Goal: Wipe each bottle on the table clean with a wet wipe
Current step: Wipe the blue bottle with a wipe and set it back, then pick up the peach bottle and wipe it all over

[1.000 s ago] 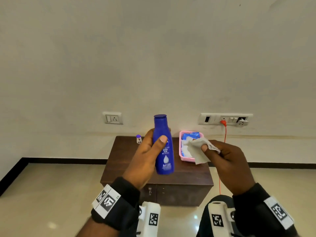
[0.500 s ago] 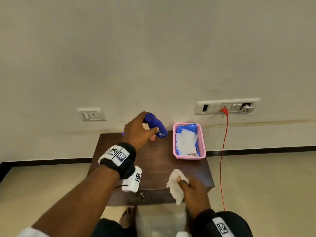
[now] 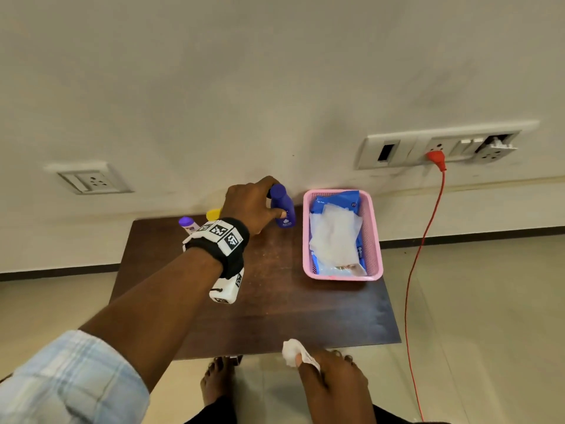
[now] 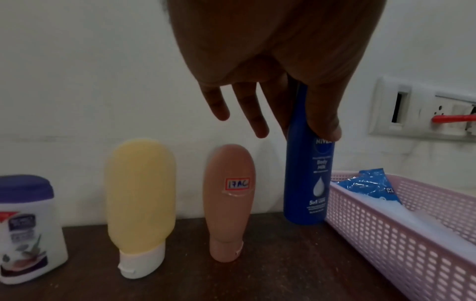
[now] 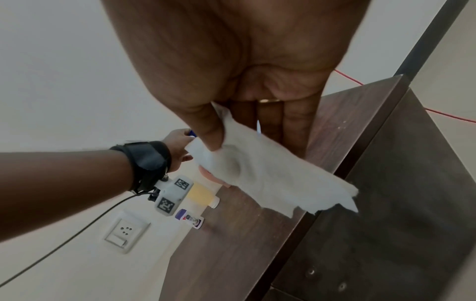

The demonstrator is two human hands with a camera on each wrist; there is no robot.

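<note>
So our left hand [image 3: 253, 206] has the blue bottle [image 4: 307, 181] standing at the back of the surface [image 3: 275, 307], right against the pink basket [image 3: 371, 240] and close to the wall. The grip is up on the neck and shoulder: thumb on the front just above the label, at least one finger behind, the other fingers hanging loose. Our right hand [image 3: 333, 384] sits off the front edge with the wet wipe [image 5: 260, 173] pinched between thumb and fingers, the rest of it dangling limp.

Handling guess: the blue one looks like hard smooth plastic, tall and narrow, so probably tippy and a bit slick once damp. Holding it high works for setting down; for wiping we'd take it around the middle.

The other bottles stand in a row to its left: a tan tube [image 4: 229, 203] and a yellow tube [image 4: 140, 201], both standing on their caps, and a squat white bottle with a purple cap [image 4: 27, 226]. The tubes look soft and squeezable, light, easy to knock over, so we'd pinch them mid-body, not the top.

Room-wise, the back row is tight, with small gaps between neighbours and the basket wall touching or nearly touching the blue bottle. The front half of the surface is open, so lifting straight up and bringing things forward looks safest.
</note>
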